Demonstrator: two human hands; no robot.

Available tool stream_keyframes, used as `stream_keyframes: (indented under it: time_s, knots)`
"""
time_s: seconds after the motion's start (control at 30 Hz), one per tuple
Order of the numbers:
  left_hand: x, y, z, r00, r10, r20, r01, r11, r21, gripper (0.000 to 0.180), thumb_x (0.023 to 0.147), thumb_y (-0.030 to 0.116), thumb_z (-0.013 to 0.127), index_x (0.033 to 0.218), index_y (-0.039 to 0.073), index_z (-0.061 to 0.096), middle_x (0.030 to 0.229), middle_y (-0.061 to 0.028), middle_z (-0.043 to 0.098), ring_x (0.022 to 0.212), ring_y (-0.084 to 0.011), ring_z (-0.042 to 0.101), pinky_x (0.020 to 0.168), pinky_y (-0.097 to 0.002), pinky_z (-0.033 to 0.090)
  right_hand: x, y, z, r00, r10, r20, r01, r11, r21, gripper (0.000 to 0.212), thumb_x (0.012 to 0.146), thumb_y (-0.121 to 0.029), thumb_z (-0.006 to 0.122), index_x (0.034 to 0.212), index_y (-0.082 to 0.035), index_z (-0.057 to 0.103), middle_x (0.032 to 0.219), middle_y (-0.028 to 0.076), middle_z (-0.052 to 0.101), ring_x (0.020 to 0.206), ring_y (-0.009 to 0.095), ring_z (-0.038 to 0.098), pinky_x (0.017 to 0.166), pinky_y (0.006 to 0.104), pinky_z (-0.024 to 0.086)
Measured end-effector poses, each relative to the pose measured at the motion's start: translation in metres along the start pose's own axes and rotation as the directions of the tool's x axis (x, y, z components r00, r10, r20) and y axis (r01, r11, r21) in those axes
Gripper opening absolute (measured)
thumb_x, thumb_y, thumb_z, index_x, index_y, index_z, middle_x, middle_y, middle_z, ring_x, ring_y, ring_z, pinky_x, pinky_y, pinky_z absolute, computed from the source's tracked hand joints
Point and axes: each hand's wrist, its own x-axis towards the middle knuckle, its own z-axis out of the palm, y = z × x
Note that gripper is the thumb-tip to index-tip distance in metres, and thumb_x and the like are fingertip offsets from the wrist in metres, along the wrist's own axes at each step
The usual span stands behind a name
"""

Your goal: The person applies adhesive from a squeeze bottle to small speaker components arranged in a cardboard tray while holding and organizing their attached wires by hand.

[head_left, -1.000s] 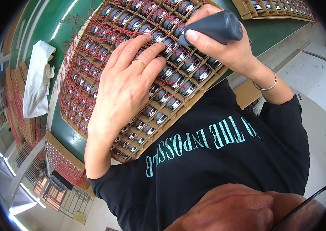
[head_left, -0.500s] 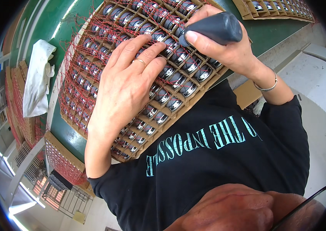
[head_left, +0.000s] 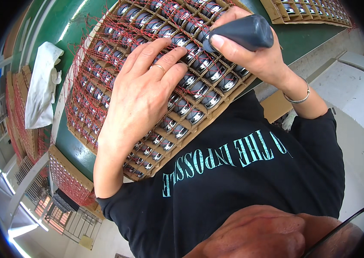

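Observation:
A cardboard divider tray [head_left: 210, 118] lies tilted across the bench close to my body. Its cells hold many small round parts [head_left: 211, 99] with shiny metal rims, and thin red wires [head_left: 100, 31] trail over them. My right hand [head_left: 259, 64] is closed around a dark squeeze bottle [head_left: 248, 33]. The bottle lies nearly sideways, its narrow end low over the tray's right part; the tip is hidden by my fingers and the parts. My left hand [head_left: 141, 96], wearing a ring, rests palm down across the middle of the tray, fingers stretched over parts and wires.
A white cloth [head_left: 43, 86] lies on the green bench [head_left: 302, 43] at the left. Another tray of parts [head_left: 311, 19] stands at the far right. More trays [head_left: 71, 176] with red wires are stacked at the lower left. A pale surface [head_left: 358, 81] is on the right.
The view has shifted very slightly. My right hand and the bottle sit a touch further right; my left hand stays in about the same place.

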Motion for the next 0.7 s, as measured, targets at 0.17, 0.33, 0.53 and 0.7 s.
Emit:
stream_keyframes:
  time_s: [0.17,0.33,0.53,0.7]
  knots:
    - [0.0006,0.0003,-0.0018,1.000,0.000,0.016,0.000,1.000,0.003,0.047,0.065,-0.011,0.062,0.108,0.007,0.067,0.134,-0.0033,0.064,0.132,-0.0306,0.054,0.108,-0.0452,0.047,-0.0034,-0.0013,-0.0002,1.000,0.008,0.023,-0.007,0.999,-0.047,0.024,0.091,-0.024,0.077,0.102,-0.004,0.069,0.096,0.000,0.068,0.089,0.008,0.063,0.081,0.0253,0.049]
    - [-0.0001,0.0011,-0.0034,1.000,-0.005,0.029,0.005,1.000,-0.007,0.047,0.065,-0.012,0.061,0.108,0.007,0.067,0.134,-0.0035,0.064,0.133,-0.0318,0.053,0.110,-0.0473,0.045,-0.0021,-0.0023,0.0008,1.000,0.011,0.002,-0.011,0.996,-0.083,0.025,0.090,-0.025,0.077,0.103,-0.005,0.069,0.094,0.000,0.069,0.087,0.007,0.063,0.078,0.0248,0.050]
    - [0.0012,-0.0006,-0.0050,0.998,0.018,0.060,-0.020,0.999,0.042,0.030,0.079,0.003,0.065,0.109,0.006,0.068,0.131,-0.0061,0.066,0.129,-0.0313,0.056,0.111,-0.0477,0.045,-0.0005,-0.0067,0.0023,0.999,0.053,0.007,-0.052,0.996,-0.075,0.023,0.091,-0.024,0.077,0.102,-0.005,0.070,0.092,-0.001,0.070,0.086,0.007,0.063,0.078,0.0243,0.051]
    - [0.0026,0.0007,-0.0068,0.998,0.008,0.064,-0.011,0.999,0.047,0.030,0.078,0.002,0.064,0.107,0.006,0.069,0.131,-0.0065,0.066,0.129,-0.0321,0.056,0.111,-0.0484,0.045,0.0004,-0.0021,0.0025,1.000,-0.004,0.009,0.004,1.000,0.019,0.020,0.090,-0.020,0.077,0.101,-0.005,0.070,0.092,-0.001,0.069,0.085,0.006,0.063,0.076,0.0241,0.051]
